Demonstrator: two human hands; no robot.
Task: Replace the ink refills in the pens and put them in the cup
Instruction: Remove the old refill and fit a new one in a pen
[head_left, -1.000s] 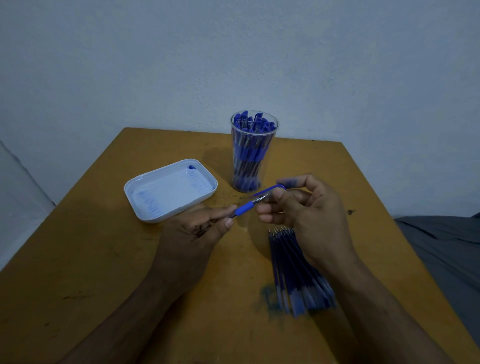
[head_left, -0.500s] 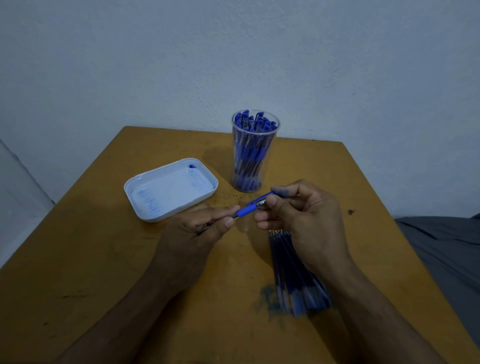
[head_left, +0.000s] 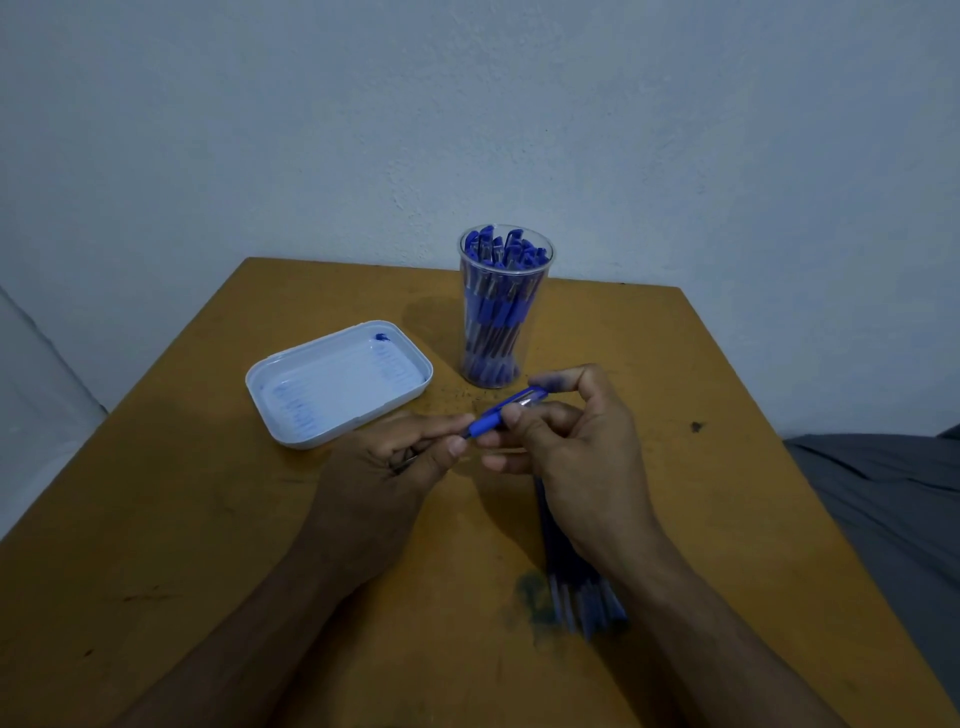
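In the head view, we see both hands raised just above a yellow-brown tabletop (head_left: 208, 519), meeting near its middle. The right hand (head_left: 576, 457) holds a blue pen (head_left: 506, 410) with its fingers (head_left: 524, 415) curled round the clear barrel; the index finger arches over the far end of the pen, and its tip carries a blue ink stain. The pen lies tilted, its far end higher and to the right, its blue grip section pointing down and left toward the left hand (head_left: 395, 467). The left hand pinches the tip end of the pen between thumb and index finger, and a thin dark piece shows inside the curl of its fingers; we cannot tell what it is. Beyond the hands, a clear plastic cup (head_left: 505, 312) stands upright near the far edge of the tabletop, packed with blue pens standing cap end up. To the left of the cup, apart from it, lies a white shallow tray (head_left: 291, 384) with blue ink marks on its floor and one small blue spot in its far corner. Under the right wrist, a bundle of blue ink refills (head_left: 571, 587) lies flat on the tabletop, partly hidden by the forearm, beside a blue-green ink smear (head_left: 530, 597). A grey cloth (head_left: 893, 499) shows beyond the right edge of the tabletop.
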